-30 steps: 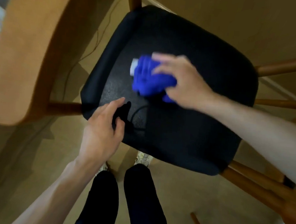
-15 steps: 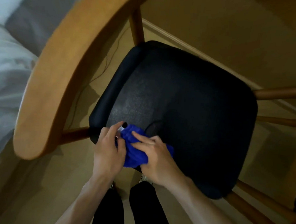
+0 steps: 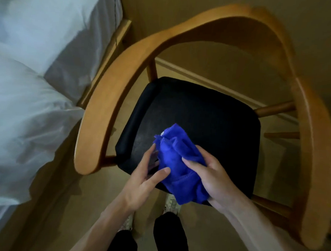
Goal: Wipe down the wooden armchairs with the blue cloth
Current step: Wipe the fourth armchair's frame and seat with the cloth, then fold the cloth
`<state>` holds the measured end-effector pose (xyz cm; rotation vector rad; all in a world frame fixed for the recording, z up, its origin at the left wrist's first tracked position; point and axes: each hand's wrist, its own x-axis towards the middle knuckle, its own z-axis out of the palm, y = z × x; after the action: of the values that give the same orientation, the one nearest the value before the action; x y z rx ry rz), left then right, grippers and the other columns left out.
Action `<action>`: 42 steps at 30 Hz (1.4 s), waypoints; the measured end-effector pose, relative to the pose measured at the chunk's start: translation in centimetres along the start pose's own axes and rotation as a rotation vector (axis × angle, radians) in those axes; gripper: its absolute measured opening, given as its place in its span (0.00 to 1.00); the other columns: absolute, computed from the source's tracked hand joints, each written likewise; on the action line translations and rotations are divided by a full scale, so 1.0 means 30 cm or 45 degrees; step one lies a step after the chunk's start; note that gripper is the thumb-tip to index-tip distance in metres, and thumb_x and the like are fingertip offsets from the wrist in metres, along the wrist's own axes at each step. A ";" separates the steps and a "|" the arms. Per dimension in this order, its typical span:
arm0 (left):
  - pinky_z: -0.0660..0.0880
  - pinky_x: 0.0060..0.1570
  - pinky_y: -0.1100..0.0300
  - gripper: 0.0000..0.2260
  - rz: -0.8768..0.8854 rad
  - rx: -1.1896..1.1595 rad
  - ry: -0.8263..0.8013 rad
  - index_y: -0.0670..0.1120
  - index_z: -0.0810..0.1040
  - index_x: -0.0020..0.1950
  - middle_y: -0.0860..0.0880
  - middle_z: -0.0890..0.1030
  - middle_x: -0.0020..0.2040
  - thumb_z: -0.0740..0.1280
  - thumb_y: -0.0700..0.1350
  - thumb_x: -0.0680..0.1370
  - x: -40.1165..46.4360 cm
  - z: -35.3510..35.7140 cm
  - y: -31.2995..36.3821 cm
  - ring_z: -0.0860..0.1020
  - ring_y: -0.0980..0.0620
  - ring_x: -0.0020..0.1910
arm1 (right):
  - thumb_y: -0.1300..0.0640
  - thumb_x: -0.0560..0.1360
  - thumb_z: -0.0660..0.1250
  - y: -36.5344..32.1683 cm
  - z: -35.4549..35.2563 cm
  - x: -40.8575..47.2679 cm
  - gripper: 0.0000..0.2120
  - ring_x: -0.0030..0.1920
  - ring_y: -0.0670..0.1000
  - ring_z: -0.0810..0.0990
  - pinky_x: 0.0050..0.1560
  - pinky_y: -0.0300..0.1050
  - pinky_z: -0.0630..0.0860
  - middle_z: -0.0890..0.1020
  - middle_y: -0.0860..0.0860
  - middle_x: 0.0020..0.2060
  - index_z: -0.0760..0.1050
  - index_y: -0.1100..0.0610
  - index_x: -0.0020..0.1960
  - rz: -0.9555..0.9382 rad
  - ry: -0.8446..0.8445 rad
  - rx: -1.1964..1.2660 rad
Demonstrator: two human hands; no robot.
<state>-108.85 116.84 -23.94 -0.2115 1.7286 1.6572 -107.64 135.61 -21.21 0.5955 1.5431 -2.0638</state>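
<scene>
This is a bedroom, in a home or a hotel; a bed point(image 3: 28, 99) with rumpled white bedding and a pale wooden frame fills the left side; just beside it stands a wooden armchair point(image 3: 95, 121) with a curved back rail and a black padded seat point(image 3: 209, 123); the floor point(image 3: 41, 214) is plain beige; a light skirting board point(image 3: 211, 83) runs along the wall behind the chair.
</scene>
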 end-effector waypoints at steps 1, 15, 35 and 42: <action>0.67 0.69 0.51 0.43 0.002 -0.015 -0.003 0.57 0.56 0.77 0.58 0.68 0.72 0.70 0.64 0.67 -0.029 -0.021 0.026 0.69 0.59 0.69 | 0.56 0.78 0.68 -0.029 0.034 -0.037 0.12 0.58 0.56 0.82 0.55 0.47 0.80 0.83 0.56 0.58 0.79 0.51 0.61 0.017 -0.022 0.111; 0.80 0.50 0.50 0.18 0.061 -0.395 -0.217 0.52 0.81 0.58 0.46 0.82 0.59 0.78 0.50 0.69 -0.479 -0.355 0.708 0.81 0.44 0.57 | 0.63 0.75 0.69 -0.589 0.542 -0.532 0.13 0.56 0.55 0.83 0.48 0.46 0.82 0.84 0.56 0.57 0.83 0.52 0.56 -0.365 0.223 0.342; 0.78 0.41 0.61 0.06 1.283 0.539 -0.227 0.56 0.81 0.49 0.53 0.85 0.47 0.71 0.54 0.75 -1.179 -0.272 1.774 0.83 0.54 0.46 | 0.56 0.63 0.82 -1.379 0.753 -1.252 0.30 0.52 0.51 0.84 0.53 0.53 0.82 0.83 0.49 0.54 0.73 0.50 0.61 -1.007 0.485 -0.536; 0.78 0.42 0.59 0.01 1.659 1.064 -0.234 0.51 0.81 0.46 0.53 0.84 0.41 0.70 0.46 0.76 -1.358 -0.089 1.957 0.81 0.54 0.40 | 0.40 0.64 0.79 -1.505 0.868 -1.473 0.28 0.53 0.42 0.82 0.54 0.46 0.80 0.81 0.39 0.53 0.73 0.41 0.60 -1.097 0.590 -1.177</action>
<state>-113.95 109.36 47.00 1.6865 2.3707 1.3602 -102.28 126.88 46.35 0.0068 3.1257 -1.3823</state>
